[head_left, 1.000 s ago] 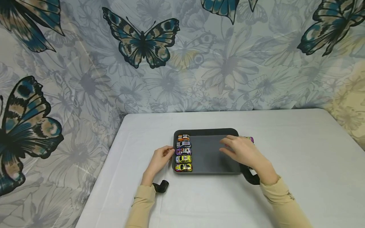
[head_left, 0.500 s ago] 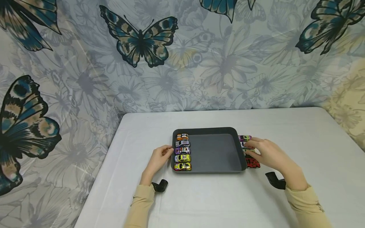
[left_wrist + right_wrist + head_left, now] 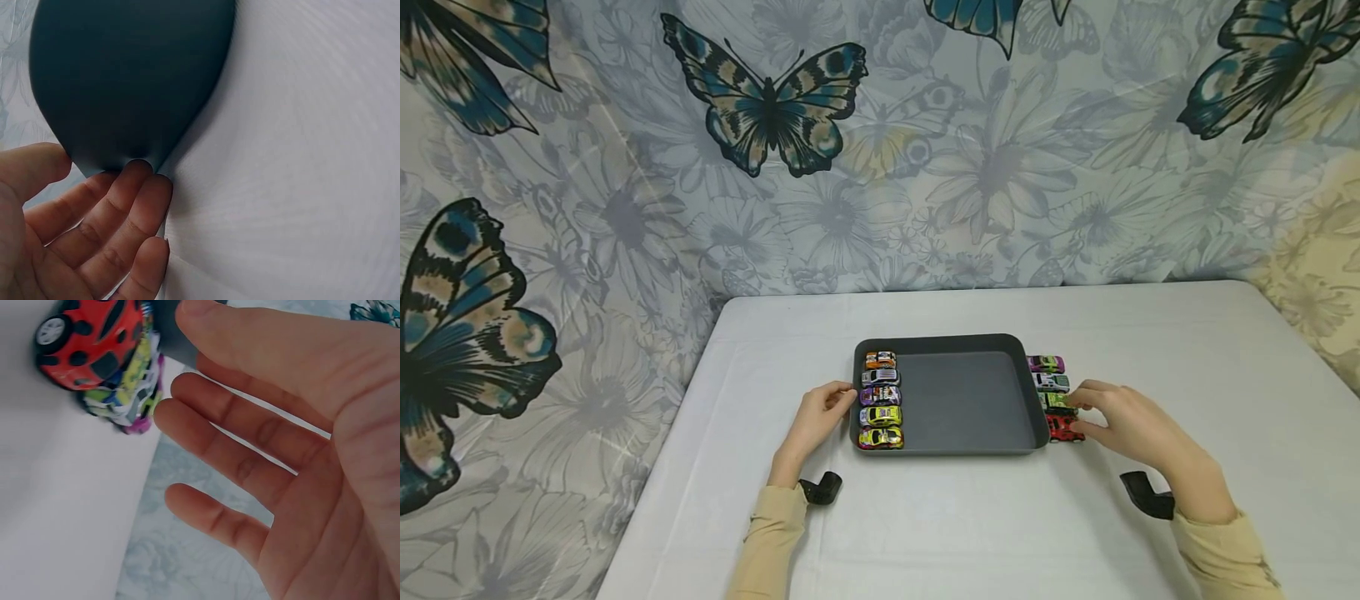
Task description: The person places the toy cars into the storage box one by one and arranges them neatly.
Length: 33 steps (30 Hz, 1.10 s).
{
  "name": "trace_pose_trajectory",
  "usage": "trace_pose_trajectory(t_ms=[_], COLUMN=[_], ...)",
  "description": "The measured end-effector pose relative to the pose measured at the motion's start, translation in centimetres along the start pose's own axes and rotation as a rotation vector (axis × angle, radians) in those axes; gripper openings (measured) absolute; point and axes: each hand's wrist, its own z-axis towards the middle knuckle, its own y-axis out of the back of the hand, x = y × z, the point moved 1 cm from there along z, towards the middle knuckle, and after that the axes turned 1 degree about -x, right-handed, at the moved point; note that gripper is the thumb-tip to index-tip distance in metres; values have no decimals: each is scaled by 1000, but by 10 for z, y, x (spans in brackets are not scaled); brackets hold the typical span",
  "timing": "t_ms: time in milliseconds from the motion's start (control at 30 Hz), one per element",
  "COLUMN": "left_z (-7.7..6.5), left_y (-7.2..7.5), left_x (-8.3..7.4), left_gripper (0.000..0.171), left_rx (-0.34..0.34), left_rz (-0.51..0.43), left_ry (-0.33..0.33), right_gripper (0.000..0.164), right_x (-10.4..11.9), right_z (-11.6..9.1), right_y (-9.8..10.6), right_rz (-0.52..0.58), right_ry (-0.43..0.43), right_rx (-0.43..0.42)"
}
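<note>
My left hand (image 3: 816, 421) rests against the left side of the dark grey tray (image 3: 966, 404). In the left wrist view its fingertips (image 3: 153, 187) touch the tray's outer wall (image 3: 134, 81), with the thumb near the rim. Toy cars stand in a column along the tray's left inside, from an orange car (image 3: 881, 360) down to a yellow one (image 3: 881, 438). My right hand (image 3: 1123, 421) is at the row outside the tray's right side, fingertips by a green car (image 3: 1056, 401) and thumb by a red one (image 3: 1062, 428). The red car (image 3: 90, 340) shows black spots in the right wrist view.
Farther back in the outer row are a white-and-green car (image 3: 1051, 382) and a purple-and-green car (image 3: 1046, 364). A white cloth covers the table (image 3: 940, 533). Behind it hangs a butterfly-patterned cloth (image 3: 850, 208). Black wrist mounts (image 3: 823, 489) sit on both wrists.
My right hand has moved from over the tray to the cars on its right, then nearer along that row to the red one. The left hand stays at the tray's edge.
</note>
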Motion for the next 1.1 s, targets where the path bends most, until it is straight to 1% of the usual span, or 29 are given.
trace_pose_trajectory(t_ms=[133, 367, 700, 767, 933, 1100], left_z=[0, 0, 0, 0, 1, 1], left_y=[0, 0, 0, 0, -1, -1], left_x=[-1, -2, 0, 1, 2, 3], left_gripper=[30, 29, 32, 32, 31, 31], left_rx=[2, -2, 12, 14, 13, 10], left_rz=[-4, -12, 0, 7, 10, 6], left_ry=[-7, -1, 10, 6, 19, 8], right_gripper=[22, 22, 24, 23, 23, 22], right_x=[-3, -6, -10, -10, -10, -10], right_z=[-4, -7, -7, -6, -6, -5], right_y=[-3, -10, -22, -23, -25, -26], right_rz=[17, 40, 29, 25, 22, 16], right_ry=[-37, -73, -56, -55, -56, -56], right_rx=[53, 87, 59, 56, 59, 59])
